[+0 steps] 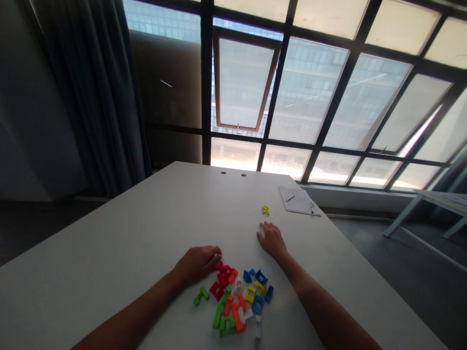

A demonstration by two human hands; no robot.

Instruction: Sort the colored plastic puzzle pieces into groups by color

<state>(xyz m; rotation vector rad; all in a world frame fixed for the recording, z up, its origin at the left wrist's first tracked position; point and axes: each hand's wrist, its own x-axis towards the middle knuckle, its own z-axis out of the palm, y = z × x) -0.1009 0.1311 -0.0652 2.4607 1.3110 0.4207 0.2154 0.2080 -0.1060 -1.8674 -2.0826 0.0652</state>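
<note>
My left hand [200, 261] rests on the white table with its fingers curled together, the fingertips at a small red plastic piece [218, 266]. Beside it lies a loose cluster of coloured plastic block pieces: red [216, 290], green [226, 326], orange [239, 318], white [258, 326], yellow [250, 294] and blue [258, 305]. A separate green piece [201, 295] sits left of the cluster. Farther out, my right hand [272, 238] lies palm down with fingers stretched and apart. Just beyond its fingertips, not touching them, is a small yellow piece or group of pieces [265, 210].
The white table [146, 228] spans most of the view, with two round holes at its far edge. Paper sheets [297, 199] with two pens lie at the back right. Behind stand large windows [299, 92] and a dark curtain [98, 87]; another table [445, 199] is at right.
</note>
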